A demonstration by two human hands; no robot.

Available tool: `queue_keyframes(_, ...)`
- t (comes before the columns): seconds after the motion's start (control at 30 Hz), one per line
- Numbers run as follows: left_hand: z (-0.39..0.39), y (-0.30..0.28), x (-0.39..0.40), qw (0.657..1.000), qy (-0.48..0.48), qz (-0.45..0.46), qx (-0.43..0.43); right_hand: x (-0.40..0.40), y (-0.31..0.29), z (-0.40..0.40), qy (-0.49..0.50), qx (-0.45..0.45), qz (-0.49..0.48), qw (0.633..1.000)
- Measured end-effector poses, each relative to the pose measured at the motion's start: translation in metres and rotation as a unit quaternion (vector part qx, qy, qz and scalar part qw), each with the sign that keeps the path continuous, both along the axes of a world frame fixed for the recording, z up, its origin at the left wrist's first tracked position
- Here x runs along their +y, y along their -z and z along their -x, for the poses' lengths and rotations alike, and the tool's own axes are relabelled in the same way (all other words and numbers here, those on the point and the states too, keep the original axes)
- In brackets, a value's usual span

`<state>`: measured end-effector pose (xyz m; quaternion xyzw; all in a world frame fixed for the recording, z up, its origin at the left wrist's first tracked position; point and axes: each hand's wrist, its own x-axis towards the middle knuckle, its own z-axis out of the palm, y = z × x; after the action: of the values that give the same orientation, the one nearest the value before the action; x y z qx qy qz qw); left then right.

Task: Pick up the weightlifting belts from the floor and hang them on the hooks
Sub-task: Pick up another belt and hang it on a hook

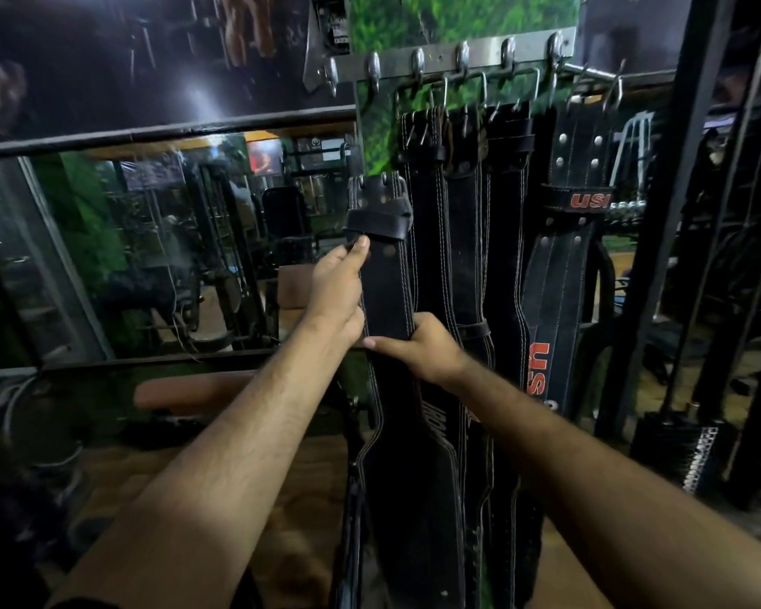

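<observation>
Both hands are on the same black belt (387, 296), which is held upright in front of the hook rail (453, 59) and not on a hook yet. The left hand (337, 285) pinches the belt's left edge just under the leather loop near the buckle end, thumb pressed on the front. The right hand (422, 347) is wrapped around the strap a bit lower, fingers curled behind it. The belt's top sits well below the rail's left end. Right beside it, a bunch of other black belts (466, 222) hang from the rail's middle and right hooks, one with red USI lettering (589, 200)
</observation>
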<state>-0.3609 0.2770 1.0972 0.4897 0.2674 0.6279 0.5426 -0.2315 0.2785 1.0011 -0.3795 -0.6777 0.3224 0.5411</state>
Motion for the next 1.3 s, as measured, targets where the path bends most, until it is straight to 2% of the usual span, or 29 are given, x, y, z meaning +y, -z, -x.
queue_keyframes(0.13, -0.001, 0.004, 0.001, 1.000, -0.001, 0.013, -0.001, 0.000, 0.044, 0.001, 0.017, 0.016, 0.067, 0.997)
queue_keyframes(0.2, -0.004, 0.015, 0.001, 0.999, 0.000, 0.032, 0.000, -0.001, 0.076, -0.005, 0.060, -0.045, 0.106, 0.991)
queue_keyframes(0.27, -0.004, 0.026, 0.002, 0.999, -0.005, 0.051, -0.004, -0.011, 0.094, -0.014, 0.095, -0.156, 0.157, 0.971)
queue_keyframes(0.37, 0.000, 0.033, 0.004, 0.998, -0.003, 0.063, 0.004, -0.022, 0.111, -0.019, 0.140, -0.381, 0.173, 0.898)
queue_keyframes(0.43, 0.003, 0.036, 0.006, 0.998, -0.007, 0.062, -0.003, -0.018, 0.108, -0.018, 0.147, -0.451, 0.177, 0.862)
queue_keyframes(0.47, 0.004, 0.037, 0.008, 0.998, -0.010, 0.062, -0.007, -0.015, 0.101, -0.018, 0.136, -0.448, 0.187, 0.864)
queue_keyframes(0.5, 0.005, 0.038, 0.009, 0.998, -0.011, 0.063, -0.007, -0.014, 0.094, -0.018, 0.117, -0.402, 0.202, 0.885)
queue_keyframes(0.57, 0.005, 0.040, 0.011, 0.998, -0.012, 0.057, -0.003, -0.016, 0.075, -0.017, 0.081, -0.239, 0.183, 0.950)
queue_keyframes(0.63, 0.007, 0.039, 0.010, 0.999, -0.011, 0.050, 0.014, -0.014, 0.046, -0.014, 0.090, -0.051, 0.114, 0.988)
queue_keyframes(0.7, 0.006, 0.037, 0.008, 0.999, 0.003, 0.040, 0.032, -0.012, 0.008, -0.009, 0.094, 0.112, 0.063, 0.987)
queue_keyframes(0.77, 0.006, 0.032, 0.006, 0.998, 0.016, 0.015, 0.057, -0.008, -0.029, -0.004, 0.093, 0.186, 0.037, 0.977)
queue_keyframes(0.93, 0.010, 0.023, 0.000, 0.984, 0.035, -0.058, 0.166, 0.011, -0.079, -0.004, 0.113, 0.175, -0.008, 0.978)
queue_keyframes(1.07, 0.028, 0.019, 0.008, 0.968, 0.009, -0.077, 0.240, 0.018, -0.094, -0.008, 0.105, 0.139, 0.017, 0.984)
queue_keyframes(1.2, 0.040, -0.006, 0.018, 0.978, -0.081, -0.086, 0.174, 0.020, -0.097, -0.003, 0.134, 0.099, 0.008, 0.986)
queue_keyframes(1.3, 0.035, -0.022, 0.019, 0.981, -0.066, -0.064, 0.168, 0.021, -0.099, 0.002, 0.155, 0.084, -0.021, 0.984)
